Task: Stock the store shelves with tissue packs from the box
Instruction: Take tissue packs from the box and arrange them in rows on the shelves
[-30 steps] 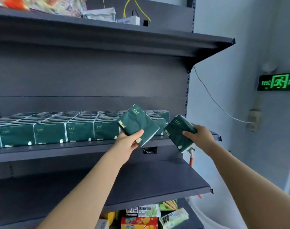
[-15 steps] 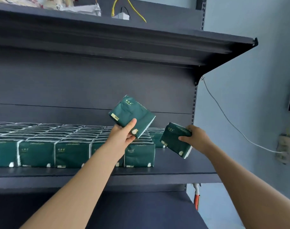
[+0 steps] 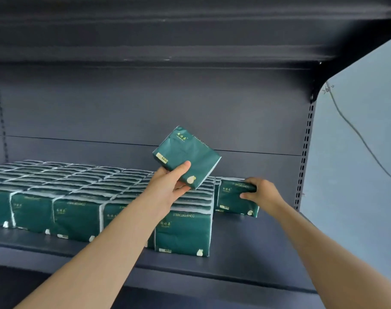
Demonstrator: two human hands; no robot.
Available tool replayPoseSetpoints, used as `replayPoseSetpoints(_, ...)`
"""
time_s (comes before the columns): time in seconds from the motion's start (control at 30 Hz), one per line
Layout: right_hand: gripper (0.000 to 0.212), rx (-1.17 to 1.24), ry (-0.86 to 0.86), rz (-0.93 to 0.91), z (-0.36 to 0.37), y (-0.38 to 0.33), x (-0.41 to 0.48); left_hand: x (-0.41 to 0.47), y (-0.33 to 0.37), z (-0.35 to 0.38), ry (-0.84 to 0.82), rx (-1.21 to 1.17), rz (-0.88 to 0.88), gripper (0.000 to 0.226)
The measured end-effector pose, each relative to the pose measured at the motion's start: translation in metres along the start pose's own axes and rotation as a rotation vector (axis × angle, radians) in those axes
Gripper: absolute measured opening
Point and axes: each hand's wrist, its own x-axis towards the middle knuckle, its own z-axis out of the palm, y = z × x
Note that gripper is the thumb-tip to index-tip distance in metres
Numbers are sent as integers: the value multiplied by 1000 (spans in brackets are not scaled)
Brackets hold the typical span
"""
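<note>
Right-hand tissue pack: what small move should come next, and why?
Probably let go and withdraw the right hand: its tissue pack seems to stand on the shelf beside the stocked rows, while the left hand holds another pack raised.

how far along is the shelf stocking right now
Done: stocked rows of green tissue packs cover the left and middle of the shelf. In hand: the right hand grips the end pack, standing it beside the rows; the left hand holds the raised pack tilted above them. Left: bare shelf shows at the right end. The box is out of view, so the remaining count is unknown.
</note>
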Motion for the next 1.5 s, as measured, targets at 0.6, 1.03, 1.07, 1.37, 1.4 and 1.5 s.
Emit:
replayPoseSetpoints(0.6,65,-471,-171,-85,28,0,24,3,-7,-7,5,-39,2,29)
replayPoseSetpoints(1.03,22,1128,56,-13,-1,-103,-111,-52,-7,-11,-163,-110,104,35)
replayPoseSetpoints(1.07,24,1183,54,-27,-1,-109,-121,-55,-10,-9,-187,-101,111,35)
replayPoseSetpoints(1.37,23,1096,202,-29,7,-113,-161,-83,-42,10,-203,268,187,20)
replayPoseSetpoints(1.4,25,1092,204,-26,5,-109,-161,-83,-44,8,-206,327,210,18)
replayPoseSetpoints(1.5,26,1079,226,0,-6,-93,-155,-77,-44,-6,-128,678,335,22)
